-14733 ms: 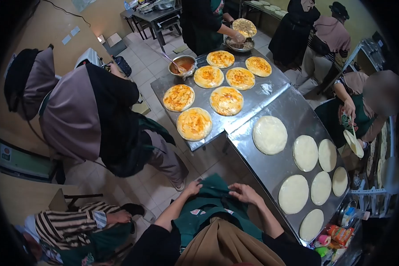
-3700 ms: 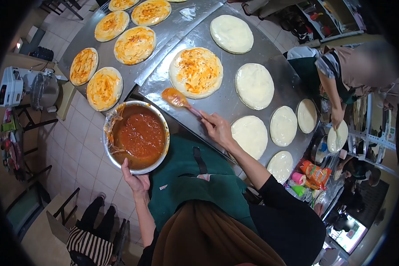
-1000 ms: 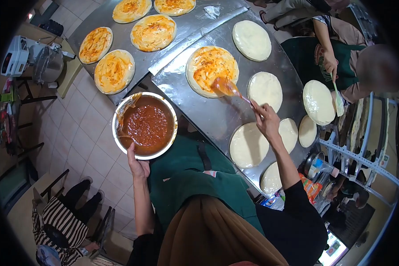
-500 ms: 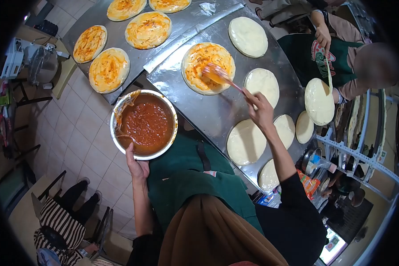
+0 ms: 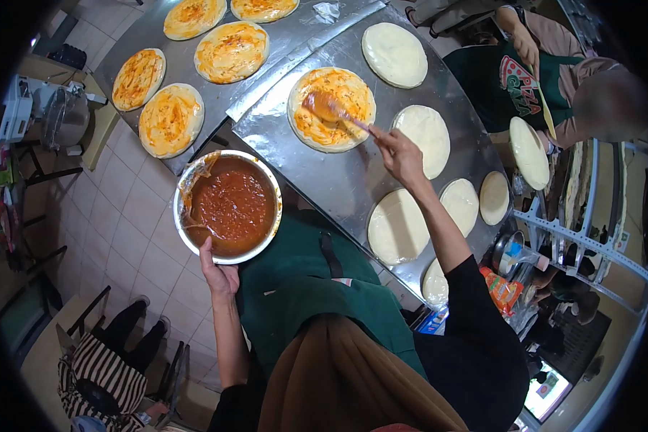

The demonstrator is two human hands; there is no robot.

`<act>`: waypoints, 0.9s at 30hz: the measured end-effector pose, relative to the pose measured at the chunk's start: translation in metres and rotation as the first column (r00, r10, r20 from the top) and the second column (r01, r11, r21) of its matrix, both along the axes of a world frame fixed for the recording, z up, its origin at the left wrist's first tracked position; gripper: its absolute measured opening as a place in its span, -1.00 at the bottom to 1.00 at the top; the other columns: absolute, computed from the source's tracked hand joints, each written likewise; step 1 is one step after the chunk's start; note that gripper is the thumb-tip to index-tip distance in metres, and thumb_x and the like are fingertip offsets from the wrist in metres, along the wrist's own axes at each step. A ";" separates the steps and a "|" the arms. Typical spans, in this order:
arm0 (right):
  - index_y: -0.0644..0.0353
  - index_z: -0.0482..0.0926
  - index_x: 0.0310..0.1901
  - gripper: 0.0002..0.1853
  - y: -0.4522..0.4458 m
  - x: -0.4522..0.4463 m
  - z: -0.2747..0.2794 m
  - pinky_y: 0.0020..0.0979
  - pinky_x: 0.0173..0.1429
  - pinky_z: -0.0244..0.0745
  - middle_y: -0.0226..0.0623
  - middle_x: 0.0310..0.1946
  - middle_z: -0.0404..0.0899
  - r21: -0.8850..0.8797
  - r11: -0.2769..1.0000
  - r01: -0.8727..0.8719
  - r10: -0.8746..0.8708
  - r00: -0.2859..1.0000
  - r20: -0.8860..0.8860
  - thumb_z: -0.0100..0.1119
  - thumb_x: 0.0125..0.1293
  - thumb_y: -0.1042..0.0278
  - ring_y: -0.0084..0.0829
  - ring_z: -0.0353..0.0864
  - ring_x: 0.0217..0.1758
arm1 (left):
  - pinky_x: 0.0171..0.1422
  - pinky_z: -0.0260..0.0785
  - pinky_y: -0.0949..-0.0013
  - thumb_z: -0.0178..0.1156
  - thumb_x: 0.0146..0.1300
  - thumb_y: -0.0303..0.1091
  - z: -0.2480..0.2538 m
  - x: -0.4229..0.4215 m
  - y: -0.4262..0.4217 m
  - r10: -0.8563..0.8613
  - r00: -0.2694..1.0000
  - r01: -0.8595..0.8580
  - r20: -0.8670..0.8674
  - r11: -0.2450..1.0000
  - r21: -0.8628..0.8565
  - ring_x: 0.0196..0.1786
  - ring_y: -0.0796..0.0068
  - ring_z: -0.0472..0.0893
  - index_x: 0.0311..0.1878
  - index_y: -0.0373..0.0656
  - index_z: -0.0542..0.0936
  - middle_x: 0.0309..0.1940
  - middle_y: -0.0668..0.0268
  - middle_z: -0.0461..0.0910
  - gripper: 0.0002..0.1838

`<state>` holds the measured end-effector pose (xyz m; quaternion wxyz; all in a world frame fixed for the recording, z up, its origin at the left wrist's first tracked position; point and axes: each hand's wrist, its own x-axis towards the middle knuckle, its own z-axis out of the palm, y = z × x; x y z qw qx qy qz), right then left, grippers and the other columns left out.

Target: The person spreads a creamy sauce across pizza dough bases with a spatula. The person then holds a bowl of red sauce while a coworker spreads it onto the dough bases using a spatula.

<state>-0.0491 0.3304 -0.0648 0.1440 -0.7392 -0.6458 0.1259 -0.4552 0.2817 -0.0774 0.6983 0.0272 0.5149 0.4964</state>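
Sauce (image 5: 234, 209): deep red-brn; bowl (image 5: 276, 219) silvery-wht, w/ orange smears round the rim. Spoon (image 5: 324, 106) coated orange-brn, handle pinkish. Sauced rounds (image 5: 322, 129): pale crm edges, streaky orange/yel. tops, irreg. blotches w/ drkr flecks. Plain rounds (image 5: 394, 55): all pale crm-wht, no pattern. Table (image 5: 317, 171) silver-gry w/ wht glare. Wearer's apron (image 5: 295, 259) drk grn, headscarf (image 5: 331, 374) brn, sleeves (image 5: 475, 338) blk. Co-worker's apron (image 5: 475, 83) also drk grn, red & wht print (image 5: 518, 83). Other person's top (image 5: 111, 367): blk & crm stripes. Floor tiles (image 5: 137, 223) lt beige, grid-patterned. Packet (image 5: 500, 291) orange-red; rack (image 5: 590, 275) pale blu-gry.
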 end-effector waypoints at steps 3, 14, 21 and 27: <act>-0.18 0.59 0.05 -0.63 -0.027 0.016 0.003 -0.34 -0.31 0.44 -0.30 -0.50 0.45 -0.092 0.996 0.013 -0.012 1.000 0.014 0.16 0.19 0.39 -0.34 0.53 -0.43 | 0.31 0.28 0.15 0.05 0.27 -0.10 0.005 -0.001 0.003 -0.005 1.000 0.005 0.002 1.000 0.021 0.25 0.28 0.40 0.27 -0.16 0.27 0.22 0.24 0.38 -0.43; -0.15 0.60 0.03 -0.68 0.020 -0.020 0.012 -0.34 -0.36 0.40 -0.32 -0.51 0.45 -0.077 0.992 -0.103 0.104 0.994 0.014 0.17 0.22 0.34 -0.36 0.51 -0.47 | 0.34 0.24 0.13 0.05 0.27 -0.13 0.006 -0.002 0.002 0.006 1.000 -0.006 -0.013 1.000 0.024 0.26 0.25 0.38 0.28 -0.17 0.25 0.23 0.20 0.35 -0.44; -0.16 0.61 0.02 -0.70 0.007 0.014 0.024 -0.27 -0.40 0.39 -0.29 -0.54 0.44 0.026 0.997 0.070 -0.069 0.997 -0.042 0.15 0.24 0.28 -0.30 0.48 -0.52 | 0.34 0.22 0.13 0.06 0.27 -0.15 0.005 -0.003 -0.004 0.072 0.997 -0.071 0.006 0.997 -0.009 0.25 0.28 0.38 0.28 -0.16 0.25 0.23 0.23 0.35 -0.44; -0.19 0.58 0.05 -0.67 -0.028 0.048 0.001 -0.32 -0.34 0.43 -0.32 -0.47 0.48 -0.055 0.995 0.084 -0.082 0.995 0.052 0.15 0.23 0.31 -0.33 0.54 -0.44 | 0.36 0.20 0.13 0.09 0.24 -0.13 0.008 -0.008 -0.003 0.044 0.999 -0.044 -0.020 0.999 0.002 0.28 0.28 0.35 0.29 -0.15 0.24 0.25 0.24 0.33 -0.41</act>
